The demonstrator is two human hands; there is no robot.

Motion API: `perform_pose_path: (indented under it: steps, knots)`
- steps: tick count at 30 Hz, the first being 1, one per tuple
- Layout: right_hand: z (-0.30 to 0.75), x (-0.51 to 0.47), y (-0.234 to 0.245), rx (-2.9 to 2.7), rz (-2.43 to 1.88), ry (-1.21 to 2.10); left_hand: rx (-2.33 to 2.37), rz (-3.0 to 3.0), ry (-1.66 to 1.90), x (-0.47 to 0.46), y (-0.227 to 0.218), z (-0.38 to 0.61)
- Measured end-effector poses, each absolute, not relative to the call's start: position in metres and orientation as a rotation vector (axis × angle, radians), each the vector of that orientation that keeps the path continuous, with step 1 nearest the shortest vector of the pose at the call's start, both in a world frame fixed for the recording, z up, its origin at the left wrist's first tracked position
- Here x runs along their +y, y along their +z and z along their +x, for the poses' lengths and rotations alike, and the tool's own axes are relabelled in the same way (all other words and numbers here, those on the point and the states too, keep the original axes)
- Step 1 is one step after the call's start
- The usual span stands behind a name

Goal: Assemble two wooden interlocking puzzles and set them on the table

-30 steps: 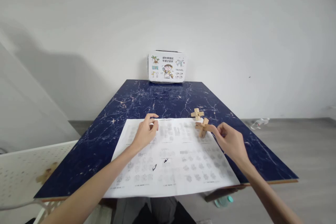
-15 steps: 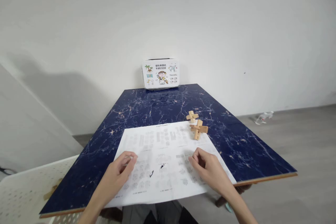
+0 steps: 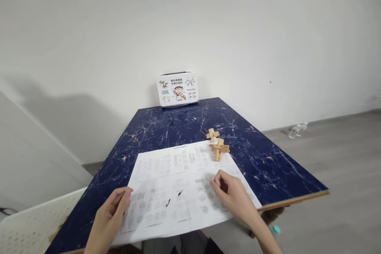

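A large printed sheet (image 3: 175, 182) full of small diagrams lies on the dark blue marbled table (image 3: 268, 166). My left hand (image 3: 108, 216) rests at the sheet's near left corner, fingers loosely curled, holding nothing. My right hand (image 3: 233, 196) sits on the sheet's right part with fingers bent inward and empty. Two wooden cross-shaped puzzles stand beyond my right hand: the nearer puzzle (image 3: 219, 149) on the sheet's far right corner, the smaller puzzle (image 3: 212, 134) just behind it on the table.
A white box with cartoon pictures (image 3: 176, 88) stands at the table's far edge against the wall. A white perforated surface (image 3: 32, 222) is at the lower left. A plastic bottle (image 3: 294, 130) lies on the grey floor at the right.
Both hands have drawn back toward me. The right hand let go of the nearer wooden puzzle, which now stands alone. The left hand moved from the sheet's far part to its near left corner.
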State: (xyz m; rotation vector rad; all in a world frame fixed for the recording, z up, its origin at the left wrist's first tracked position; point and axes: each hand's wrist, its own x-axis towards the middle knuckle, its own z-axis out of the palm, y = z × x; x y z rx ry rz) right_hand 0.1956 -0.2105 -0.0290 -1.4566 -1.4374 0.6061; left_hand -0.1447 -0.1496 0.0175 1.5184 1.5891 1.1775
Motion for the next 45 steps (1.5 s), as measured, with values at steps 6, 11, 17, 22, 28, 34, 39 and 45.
perform_pose_path:
  steps: [6,11,17,22,28,34,39,45]
  knots:
    - [0.197,-0.209,-0.028,-1.417,-1.442,0.609,1.600,1.483,1.187,-0.151,0.021,-0.143]
    - [0.197,-0.208,-0.024,-1.392,-1.459,0.653,1.577,1.460,1.192,-0.153,0.019,-0.143]
    - [0.198,-0.208,-0.024,-1.380,-1.449,0.683,1.546,1.479,1.145,-0.147,0.016,-0.151]
    - [0.198,-0.208,-0.023,-1.366,-1.452,0.711,1.550,1.588,1.114,-0.143,0.017,-0.152]
    - [0.197,-0.208,-0.023,-1.363,-1.465,0.718,1.552,1.694,1.100,-0.139,0.012,-0.153]
    - [0.199,-0.208,-0.024,-1.351,-1.468,0.737,1.567,1.728,1.068,-0.137,0.011,-0.157]
    - [0.200,-0.209,-0.023,-1.351,-1.466,0.753,1.560,1.739,1.140,-0.144,0.016,-0.149]
    - [0.198,-0.205,-0.023,-1.401,-1.425,0.737,1.550,1.785,1.122,-0.143,0.015,-0.153]
